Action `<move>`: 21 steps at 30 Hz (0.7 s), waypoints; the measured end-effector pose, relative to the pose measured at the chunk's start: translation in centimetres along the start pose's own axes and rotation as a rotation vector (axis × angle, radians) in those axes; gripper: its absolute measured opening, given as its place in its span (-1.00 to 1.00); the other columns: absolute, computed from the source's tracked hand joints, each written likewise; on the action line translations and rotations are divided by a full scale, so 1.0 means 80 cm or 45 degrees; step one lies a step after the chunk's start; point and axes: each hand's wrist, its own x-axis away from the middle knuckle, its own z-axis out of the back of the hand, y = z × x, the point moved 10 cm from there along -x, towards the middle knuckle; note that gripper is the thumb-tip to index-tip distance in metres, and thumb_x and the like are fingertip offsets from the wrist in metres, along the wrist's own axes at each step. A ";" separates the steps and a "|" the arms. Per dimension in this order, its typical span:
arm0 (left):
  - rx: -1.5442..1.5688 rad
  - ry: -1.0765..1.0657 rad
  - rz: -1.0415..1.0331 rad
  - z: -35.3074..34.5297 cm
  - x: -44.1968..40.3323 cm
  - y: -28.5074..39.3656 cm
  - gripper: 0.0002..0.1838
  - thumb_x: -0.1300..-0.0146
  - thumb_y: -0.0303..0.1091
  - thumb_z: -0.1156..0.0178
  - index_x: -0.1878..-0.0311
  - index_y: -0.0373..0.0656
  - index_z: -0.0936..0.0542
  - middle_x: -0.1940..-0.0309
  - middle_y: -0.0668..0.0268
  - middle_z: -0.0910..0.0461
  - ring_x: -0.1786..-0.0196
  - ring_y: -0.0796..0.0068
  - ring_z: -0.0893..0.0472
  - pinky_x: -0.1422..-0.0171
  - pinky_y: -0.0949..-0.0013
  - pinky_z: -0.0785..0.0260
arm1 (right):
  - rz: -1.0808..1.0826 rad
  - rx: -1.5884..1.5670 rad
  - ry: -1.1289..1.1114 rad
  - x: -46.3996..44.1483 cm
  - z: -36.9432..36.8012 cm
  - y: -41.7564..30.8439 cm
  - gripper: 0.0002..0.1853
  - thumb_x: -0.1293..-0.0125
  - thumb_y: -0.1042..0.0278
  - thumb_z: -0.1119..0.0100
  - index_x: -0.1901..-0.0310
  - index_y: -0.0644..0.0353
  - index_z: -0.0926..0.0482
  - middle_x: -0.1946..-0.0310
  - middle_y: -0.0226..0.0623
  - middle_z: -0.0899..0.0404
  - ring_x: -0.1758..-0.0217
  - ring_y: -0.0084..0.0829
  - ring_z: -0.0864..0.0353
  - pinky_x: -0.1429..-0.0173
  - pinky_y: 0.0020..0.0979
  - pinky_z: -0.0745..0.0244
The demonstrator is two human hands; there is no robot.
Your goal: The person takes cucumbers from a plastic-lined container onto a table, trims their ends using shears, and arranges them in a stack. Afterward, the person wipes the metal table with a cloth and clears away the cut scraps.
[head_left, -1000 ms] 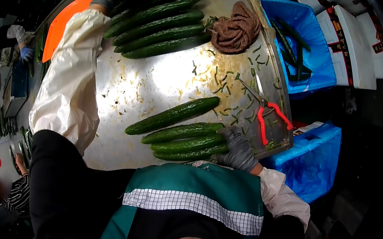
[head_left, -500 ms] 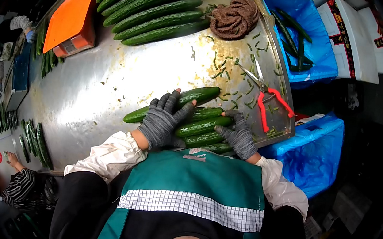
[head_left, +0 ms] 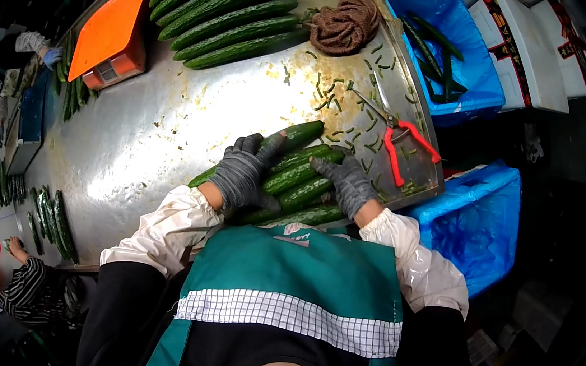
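In front of my apron, several green cucumbers (head_left: 293, 181) lie side by side on the metal table, slanting up to the right. My gloved left hand (head_left: 240, 173) is curved over their left part, its fingers reaching onto the farthest cucumber (head_left: 303, 134). At their right ends, my gloved right hand (head_left: 348, 181) grips the group, with the thumb on top and the fingertips partly hidden behind the ends. Red-handled scissors (head_left: 400, 134) rest with blades apart to the right, among small green trimmings (head_left: 331, 99).
A row of cucumbers (head_left: 232, 20) and a brown cloth (head_left: 345, 21) lie at the back, beside an orange scale (head_left: 110, 39). Blue-lined bins (head_left: 488, 89) (head_left: 476, 222) stand along the right edge. Other people work at the left, one in a striped sleeve (head_left: 28, 286).
Both hands have shifted on the cucumbers, and the right hand has come farther over their ends. More of the nearest cucumbers shows by my apron. The view has moved slightly.
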 end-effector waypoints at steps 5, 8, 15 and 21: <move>0.143 0.088 -0.023 0.003 0.003 -0.015 0.31 0.58 0.01 -0.47 -0.36 0.09 0.06 -0.15 -0.20 -0.16 -0.19 -0.18 -0.18 -0.25 0.03 -0.09 | 0.062 -0.131 0.232 0.021 -0.014 -0.023 -0.22 0.06 0.25 -0.38 -0.16 0.32 -0.17 0.00 -0.06 -0.38 0.07 -0.33 -0.44 0.19 -0.30 -0.45; 0.137 0.041 -0.032 0.003 0.007 -0.016 0.29 0.51 0.09 -0.45 -0.37 0.15 0.09 -0.20 -0.25 -0.06 -0.24 -0.22 -0.11 -0.29 0.00 0.01 | 0.407 -0.431 0.042 -0.039 -0.027 -0.002 -0.19 0.01 0.14 -0.33 -0.21 0.29 -0.13 -0.04 -0.10 -0.36 0.04 -0.31 -0.40 0.05 -0.33 -0.37; -0.024 0.109 0.046 -0.003 0.013 -0.013 0.20 0.41 0.16 -0.37 -0.36 0.14 0.04 -0.24 -0.23 0.02 -0.26 -0.21 -0.06 -0.27 -0.08 0.05 | 0.300 -0.376 -0.041 -0.011 -0.052 -0.002 -0.15 0.03 0.03 -0.32 -0.27 0.02 -0.08 -0.09 -0.29 -0.29 -0.02 -0.34 -0.33 0.18 -0.24 -0.42; -0.015 0.196 0.030 0.000 0.016 -0.020 0.14 0.45 0.11 -0.37 -0.33 0.17 -0.06 -0.22 -0.17 -0.03 -0.24 -0.16 -0.11 -0.27 -0.06 0.01 | 0.238 -0.324 -0.259 -0.034 -0.076 0.001 -0.25 0.05 0.04 -0.32 -0.18 0.05 -0.23 -0.04 -0.31 -0.33 0.02 -0.39 -0.36 0.18 -0.32 -0.42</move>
